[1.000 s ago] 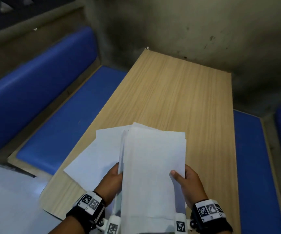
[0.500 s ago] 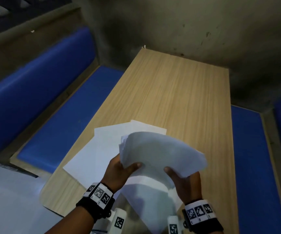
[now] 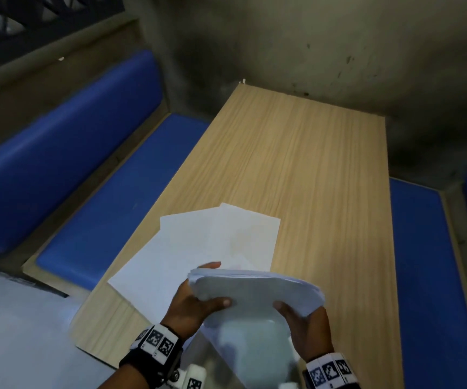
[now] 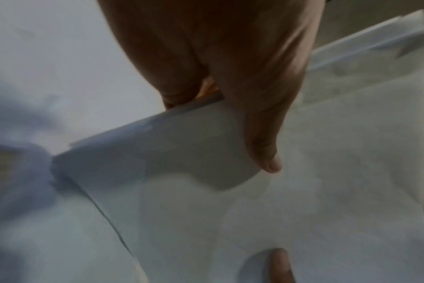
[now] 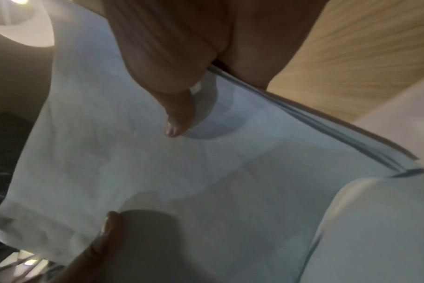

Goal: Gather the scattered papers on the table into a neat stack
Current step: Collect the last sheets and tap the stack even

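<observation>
A bundle of white papers [image 3: 254,296] is held upright above the near end of the wooden table [image 3: 310,169], its top edge curled over towards me. My left hand [image 3: 195,301] grips its left edge, thumb on the near face. My right hand [image 3: 305,324] grips the right edge the same way. Two or three loose white sheets [image 3: 198,248] lie fanned on the table behind the bundle, their left corner overhanging the table's edge. The left wrist view shows the thumb [image 4: 262,134] pressed on the bundle [image 4: 303,191]; the right wrist view shows the thumb [image 5: 177,118] on the sheets [image 5: 182,172].
Blue padded benches [image 3: 108,192] [image 3: 423,262] flank the table on both sides. A stained concrete wall [image 3: 310,37] closes the far end. Pale floor [image 3: 16,332] lies at the lower left.
The bundle went from lying flat over the loose sheets to standing lifted and bowed between both hands. The fanned sheets beneath are now uncovered.
</observation>
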A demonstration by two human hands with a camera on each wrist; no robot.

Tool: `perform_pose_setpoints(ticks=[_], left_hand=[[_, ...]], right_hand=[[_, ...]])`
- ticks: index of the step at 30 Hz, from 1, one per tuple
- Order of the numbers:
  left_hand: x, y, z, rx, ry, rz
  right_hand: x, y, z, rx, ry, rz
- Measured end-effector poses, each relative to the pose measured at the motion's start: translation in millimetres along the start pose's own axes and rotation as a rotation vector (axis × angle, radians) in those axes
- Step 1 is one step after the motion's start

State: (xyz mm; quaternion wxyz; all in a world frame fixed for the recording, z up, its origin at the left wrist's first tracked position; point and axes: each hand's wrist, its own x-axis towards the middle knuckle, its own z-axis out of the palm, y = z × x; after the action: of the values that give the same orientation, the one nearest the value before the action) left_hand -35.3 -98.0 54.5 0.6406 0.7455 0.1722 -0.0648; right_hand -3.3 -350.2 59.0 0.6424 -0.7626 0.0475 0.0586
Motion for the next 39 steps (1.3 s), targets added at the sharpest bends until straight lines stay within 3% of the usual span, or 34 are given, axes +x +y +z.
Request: perform_pose_setpoints(ticks=[4, 8, 10, 12, 15, 18, 22, 27, 31, 35, 39], left_hand=[[-2.9, -11.1, 10.5, 0.032, 0.041, -0.134], [-0.6, 8.6, -8.9, -0.032, 0.103, 0.016], [3.1, 13.7, -29.8, -0.001, 0.182, 0.042], [6.6, 12.6, -58.2, -0.076, 0.345, -0.047], [10.1, 1.0, -107.3, -0.19, 0.564, -0.119], [5.9, -10.3, -153.1, -0.217, 0.676, -0.126], [-8.2, -29.4, -197.4, -0.231, 0.751, -0.181], [-18.4, -48.8, -227.1, -0.237, 0.812, -0.279], [-22.4, -68.0, -234.7, -0.216, 0.798, -0.357], [-20.8, -85.4, -236.9, -0.251, 0.782, -0.407], [-16.3, -97.3, -242.6, -0.303, 0.798, -0.448]], right_hand=[[-0.7, 3.4, 8.4, 0.02, -0.003, -0.014], [11.3, -10.6, 15.9, -0.065, -0.061, -0.003], [22.2, -10.0, 20.8, -0.239, -0.134, 0.017], [36.6, 3.6, 26.0, -0.446, -0.228, 0.03], [54.1, 32.1, 33.9, -0.848, -0.323, 0.217], [61.8, 54.8, 40.7, -1.107, -0.341, 0.298], [68.1, 56.2, 47.2, -1.024, -0.314, 0.409], [85.5, 26.2, 65.3, -0.709, -0.345, 0.359], [111.3, 1.8, 105.1, -0.561, -0.238, 0.371], [130.0, 5.9, 154.9, -0.68, -0.202, 0.387], [133.7, 15.3, 190.4, -0.937, -0.154, 0.499]])
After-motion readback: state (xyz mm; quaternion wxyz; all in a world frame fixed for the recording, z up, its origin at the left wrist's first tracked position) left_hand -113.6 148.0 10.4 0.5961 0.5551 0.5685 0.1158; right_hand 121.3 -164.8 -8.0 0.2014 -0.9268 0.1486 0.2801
